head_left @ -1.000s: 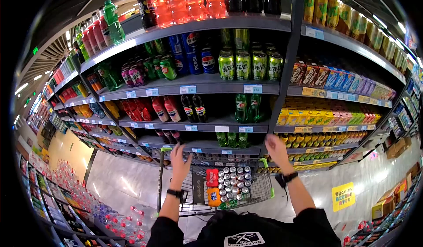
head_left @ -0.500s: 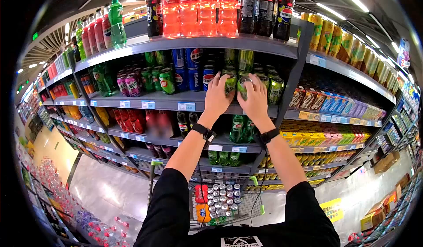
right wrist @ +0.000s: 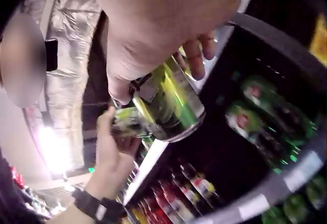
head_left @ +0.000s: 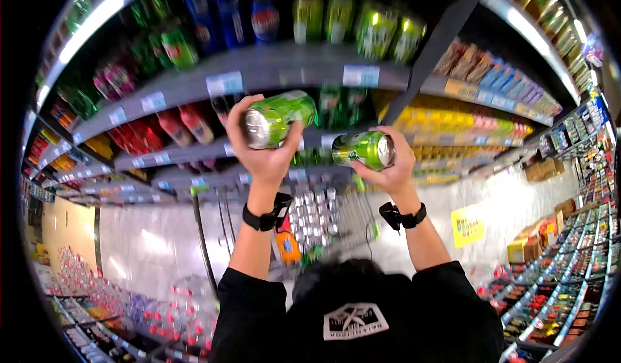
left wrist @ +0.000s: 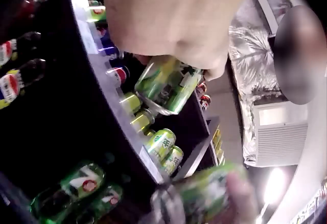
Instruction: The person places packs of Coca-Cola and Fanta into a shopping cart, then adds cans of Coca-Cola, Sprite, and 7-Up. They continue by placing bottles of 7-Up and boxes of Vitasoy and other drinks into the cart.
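Note:
In the head view my left hand grips a green drink can, tipped on its side with its silver end toward me. My right hand holds a second green can, also lying sideways, thumb beneath it. Both cans are in the air in front of the shelf, apart from each other. In the left wrist view the left can shows below the hand. The right wrist view has the right can between thumb and fingers. Matching green cans stand on the shelf behind.
Below the hands is a wire shopping cart holding rows of silver-topped cans and an orange pack. Shelf edges with price tags run across in front. Clear bottles stand on the floor at lower left.
The hands rose from over the cart to the shelf and grasped two green cans. Now they have drawn back and down with the cans, and the head view tilts lower.

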Motion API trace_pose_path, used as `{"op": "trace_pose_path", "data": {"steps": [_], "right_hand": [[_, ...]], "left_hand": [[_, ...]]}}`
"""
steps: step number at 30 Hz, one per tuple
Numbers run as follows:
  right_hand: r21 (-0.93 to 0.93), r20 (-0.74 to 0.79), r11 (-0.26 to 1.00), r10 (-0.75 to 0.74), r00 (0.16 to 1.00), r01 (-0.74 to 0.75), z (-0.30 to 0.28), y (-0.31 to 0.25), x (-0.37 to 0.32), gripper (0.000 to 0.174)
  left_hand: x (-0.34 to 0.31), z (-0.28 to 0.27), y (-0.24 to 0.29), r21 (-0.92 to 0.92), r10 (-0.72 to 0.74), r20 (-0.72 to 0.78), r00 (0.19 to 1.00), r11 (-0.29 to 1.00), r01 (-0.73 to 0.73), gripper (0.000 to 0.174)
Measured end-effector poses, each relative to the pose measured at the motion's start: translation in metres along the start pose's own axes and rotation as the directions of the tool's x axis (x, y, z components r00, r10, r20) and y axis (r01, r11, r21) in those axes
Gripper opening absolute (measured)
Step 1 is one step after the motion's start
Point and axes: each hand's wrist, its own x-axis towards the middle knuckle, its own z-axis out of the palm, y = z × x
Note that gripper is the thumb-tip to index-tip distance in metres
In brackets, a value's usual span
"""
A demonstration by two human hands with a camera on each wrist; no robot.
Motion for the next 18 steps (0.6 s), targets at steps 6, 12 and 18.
{"op": "trace_pose_path", "data": {"steps": [6, 12, 18], "right_hand": [[-0.216, 0.468, 0.735, 0.655, 0.593, -0.642, 0.008, 0.057, -0.225, 0.079], [-0.405, 0.642, 0.697, 0.677, 0.359, -0.592, 0.017, 0.130, -0.335, 0.074], [-0.618, 0.513, 0.175, 0.829, -0.223, -0.767, 0.085, 0.212, -0.459, 0.107]], "left_hand": [[-0.183, -0.095, 0.019, 0.433, -0.818, 0.120, 0.563, 0.554, 0.712, 0.063], [-0.322, -0.151, 0.065, 0.878, -0.965, 0.192, 0.178, 0.249, 0.408, 0.070], [-0.405, -0.135, 0.129, 0.917, -0.967, -0.076, -0.242, -0.164, 0.364, 0.096]]}}
